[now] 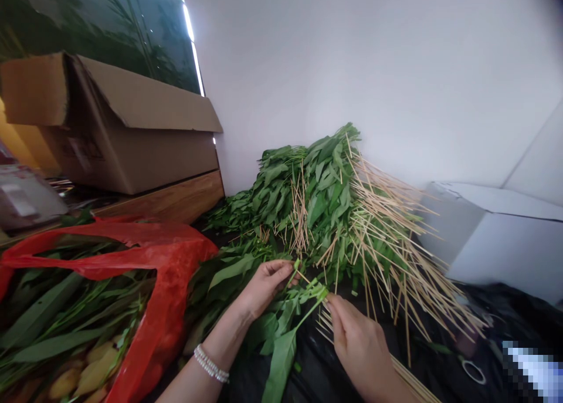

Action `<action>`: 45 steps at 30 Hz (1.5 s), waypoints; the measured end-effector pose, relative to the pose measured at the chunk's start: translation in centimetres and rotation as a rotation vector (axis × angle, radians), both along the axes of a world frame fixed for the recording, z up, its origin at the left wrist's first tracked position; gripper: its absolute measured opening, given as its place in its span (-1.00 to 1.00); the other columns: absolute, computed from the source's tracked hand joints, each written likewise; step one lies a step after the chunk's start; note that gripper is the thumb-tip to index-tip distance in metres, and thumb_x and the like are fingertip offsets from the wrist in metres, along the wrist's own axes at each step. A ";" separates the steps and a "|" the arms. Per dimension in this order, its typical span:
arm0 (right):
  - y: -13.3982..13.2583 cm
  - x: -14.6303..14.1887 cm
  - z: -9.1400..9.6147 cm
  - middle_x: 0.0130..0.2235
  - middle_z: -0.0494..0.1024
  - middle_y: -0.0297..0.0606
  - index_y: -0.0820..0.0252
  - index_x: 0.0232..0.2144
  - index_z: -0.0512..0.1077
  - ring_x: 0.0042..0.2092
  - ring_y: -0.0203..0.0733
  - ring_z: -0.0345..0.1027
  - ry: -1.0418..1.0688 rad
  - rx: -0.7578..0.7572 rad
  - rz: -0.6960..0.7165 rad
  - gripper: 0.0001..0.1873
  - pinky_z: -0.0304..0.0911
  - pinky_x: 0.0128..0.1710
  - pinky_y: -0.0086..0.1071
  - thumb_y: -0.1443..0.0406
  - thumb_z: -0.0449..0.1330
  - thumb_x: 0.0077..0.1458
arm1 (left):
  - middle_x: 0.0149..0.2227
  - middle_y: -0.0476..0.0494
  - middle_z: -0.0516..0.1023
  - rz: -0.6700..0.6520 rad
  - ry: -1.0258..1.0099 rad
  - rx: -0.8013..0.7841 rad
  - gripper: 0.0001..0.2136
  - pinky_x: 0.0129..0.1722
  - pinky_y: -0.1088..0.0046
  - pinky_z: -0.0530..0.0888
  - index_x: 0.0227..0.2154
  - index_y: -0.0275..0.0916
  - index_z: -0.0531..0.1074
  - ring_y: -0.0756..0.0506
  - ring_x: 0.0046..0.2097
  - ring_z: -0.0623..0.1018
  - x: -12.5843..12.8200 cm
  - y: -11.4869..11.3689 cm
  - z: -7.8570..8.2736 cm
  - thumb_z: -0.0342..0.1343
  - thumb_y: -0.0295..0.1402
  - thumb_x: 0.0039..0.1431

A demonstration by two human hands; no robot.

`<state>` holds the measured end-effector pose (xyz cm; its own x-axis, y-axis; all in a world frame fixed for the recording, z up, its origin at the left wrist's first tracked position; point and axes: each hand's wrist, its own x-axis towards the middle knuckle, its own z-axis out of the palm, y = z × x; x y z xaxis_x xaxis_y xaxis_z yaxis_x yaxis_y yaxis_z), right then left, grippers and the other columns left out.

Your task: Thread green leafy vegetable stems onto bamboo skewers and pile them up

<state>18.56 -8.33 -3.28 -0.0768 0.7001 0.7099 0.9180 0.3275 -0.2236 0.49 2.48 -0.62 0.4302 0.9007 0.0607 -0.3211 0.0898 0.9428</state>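
Observation:
My left hand [266, 285], with a pearl bracelet at the wrist, pinches a leafy green stem [303, 291] near its folded top. My right hand [358, 341] is closed on a thin bamboo skewer [413, 382] whose tip meets the same greens beside my left fingers. One long leaf [279, 362] hangs down between my wrists. Behind my hands rises a big pile of skewered greens [334, 209], their bare stick ends fanning out to the right.
A red plastic bag [165, 285] of loose greens lies at the left, yellowish pieces under it. An open cardboard box [114, 133] sits on a wooden ledge behind. A white box [497, 233] stands at the right, on black sheeting [519, 321].

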 end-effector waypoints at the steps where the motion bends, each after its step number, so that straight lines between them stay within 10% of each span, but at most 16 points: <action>1: 0.0 0.0 0.0 -0.28 0.62 -0.22 0.18 -0.17 0.44 -0.37 -0.24 0.54 -0.003 -0.001 -0.003 -0.66 0.36 -0.40 -0.49 0.41 -0.13 0.25 | -0.41 -0.12 0.53 0.000 -0.017 0.008 -0.66 -0.38 0.53 0.35 -0.31 -0.34 0.54 0.02 -0.40 0.46 0.0 0.0 0.0 0.36 -0.18 -0.07; 45: 0.1 0.5 -0.8 -0.23 0.62 -0.24 0.17 -0.12 0.43 -0.28 -0.20 0.55 0.011 -0.081 -0.014 -0.65 0.35 -0.31 -0.45 0.40 -0.13 0.26 | -0.49 -0.12 0.55 0.120 0.326 0.291 -0.71 -0.35 0.48 0.36 -0.43 -0.31 0.62 -0.01 -0.43 0.43 -0.1 0.1 0.3 0.31 -0.14 -0.05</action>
<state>19.02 -8.20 -4.04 -0.0592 0.7563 0.6515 0.9198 0.2949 -0.2589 0.39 2.53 -0.35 0.3626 0.9108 0.1975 0.0053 -0.2140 0.9768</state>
